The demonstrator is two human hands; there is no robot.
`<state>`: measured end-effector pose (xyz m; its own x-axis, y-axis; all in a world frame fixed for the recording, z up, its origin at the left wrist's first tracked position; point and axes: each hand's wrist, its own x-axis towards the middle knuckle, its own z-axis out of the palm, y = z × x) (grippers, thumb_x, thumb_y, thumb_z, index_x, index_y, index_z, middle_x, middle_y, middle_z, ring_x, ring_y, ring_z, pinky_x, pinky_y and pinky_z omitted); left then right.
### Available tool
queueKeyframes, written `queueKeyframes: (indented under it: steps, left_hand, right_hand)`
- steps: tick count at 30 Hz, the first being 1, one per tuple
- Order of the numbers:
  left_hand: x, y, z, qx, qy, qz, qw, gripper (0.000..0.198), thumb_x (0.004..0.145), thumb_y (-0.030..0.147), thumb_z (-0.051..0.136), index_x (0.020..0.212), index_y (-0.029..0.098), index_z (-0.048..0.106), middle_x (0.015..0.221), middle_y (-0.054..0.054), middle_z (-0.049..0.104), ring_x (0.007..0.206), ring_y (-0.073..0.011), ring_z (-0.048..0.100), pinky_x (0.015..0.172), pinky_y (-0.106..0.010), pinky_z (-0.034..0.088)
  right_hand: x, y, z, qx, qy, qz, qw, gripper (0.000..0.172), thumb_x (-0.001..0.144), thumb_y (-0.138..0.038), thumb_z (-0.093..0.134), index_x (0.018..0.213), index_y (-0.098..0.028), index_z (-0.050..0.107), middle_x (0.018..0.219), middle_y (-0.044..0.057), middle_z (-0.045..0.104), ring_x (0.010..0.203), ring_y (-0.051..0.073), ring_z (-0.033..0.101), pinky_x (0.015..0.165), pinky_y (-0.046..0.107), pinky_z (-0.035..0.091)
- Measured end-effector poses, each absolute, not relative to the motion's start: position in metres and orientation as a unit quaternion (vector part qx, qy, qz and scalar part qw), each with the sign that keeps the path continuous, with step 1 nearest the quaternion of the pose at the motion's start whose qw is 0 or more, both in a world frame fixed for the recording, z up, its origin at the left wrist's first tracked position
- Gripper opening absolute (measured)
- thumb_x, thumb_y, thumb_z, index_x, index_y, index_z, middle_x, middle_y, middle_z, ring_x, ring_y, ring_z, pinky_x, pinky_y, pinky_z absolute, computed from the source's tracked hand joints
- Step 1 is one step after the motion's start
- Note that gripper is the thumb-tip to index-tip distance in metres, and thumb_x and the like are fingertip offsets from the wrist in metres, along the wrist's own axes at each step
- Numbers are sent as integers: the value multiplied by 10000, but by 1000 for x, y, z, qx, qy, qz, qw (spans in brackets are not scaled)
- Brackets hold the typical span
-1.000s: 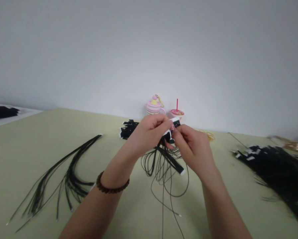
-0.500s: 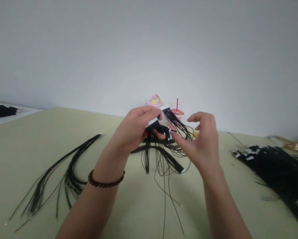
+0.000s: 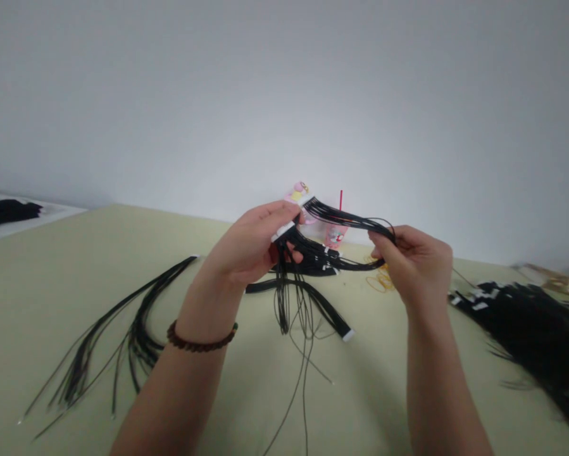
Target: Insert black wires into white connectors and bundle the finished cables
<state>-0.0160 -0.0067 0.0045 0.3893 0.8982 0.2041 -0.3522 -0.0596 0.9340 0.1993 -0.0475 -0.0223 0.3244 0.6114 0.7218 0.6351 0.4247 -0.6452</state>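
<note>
**Left hand** (image 3: 250, 244): fingers and thumb closed in a pinch on the white-tabbed ends of a bundle of thin black insulated wires (image 3: 345, 219); brown bead bracelet (image 3: 199, 339) on the wrist.
**Right hand** (image 3: 414, 263): fingers curled, grasping the same bundle further along.
**Bundle position:** strung between the hands in a shallow arc, above the table's middle; more strands hang below the left hand.
**Handling (judgement):** light, soft, limp, prone to tangling; take hold at the white tabs, or gather the strands together.
**Rest:** pale green table (image 3: 75, 253); flat black strip with white tip (image 3: 334, 315); loose black wires (image 3: 139, 335) left; large black wire heap (image 3: 516, 316) right; pink cupcake-shaped trinket (image 3: 297, 193); pink toy cup with red straw (image 3: 335, 234).
</note>
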Motion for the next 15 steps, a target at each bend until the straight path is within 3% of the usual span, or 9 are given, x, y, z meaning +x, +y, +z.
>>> queueKeyframes:
  steps: [4,7,10,15]
  left_hand:
    - [-12,-12,9,478,246,521,663,191,893,175,530,718,139,600,618,16,539,455,-42,507,447,-142,507]
    - [-9,-11,8,461,248,550,650,177,881,167,553,712,139,600,629,19,529,484,-41,496,485,-153,534]
    - [-6,-9,3,480,253,580,607,179,860,191,586,686,148,598,650,17,538,530,-61,520,527,-193,565]
    - [0,-6,-5,527,243,608,541,166,834,222,601,679,163,608,646,17,534,569,-79,525,507,-172,521]
  right_hand:
    - [202,-41,-25,-539,-604,-30,586,224,724,-381,748,726,-162,701,569,3,647,509,130,573,513,255,456]
    - [201,-41,-26,-516,-620,-105,582,293,710,-384,757,912,-183,692,830,44,713,719,180,653,627,307,522]
    - [190,-51,-21,-479,-623,-205,584,446,649,-361,798,1029,-192,635,1023,80,677,907,223,626,691,343,519]
    - [154,-69,-21,-404,-728,-130,539,37,811,-179,651,783,-189,630,699,-1,646,647,122,585,595,255,474]
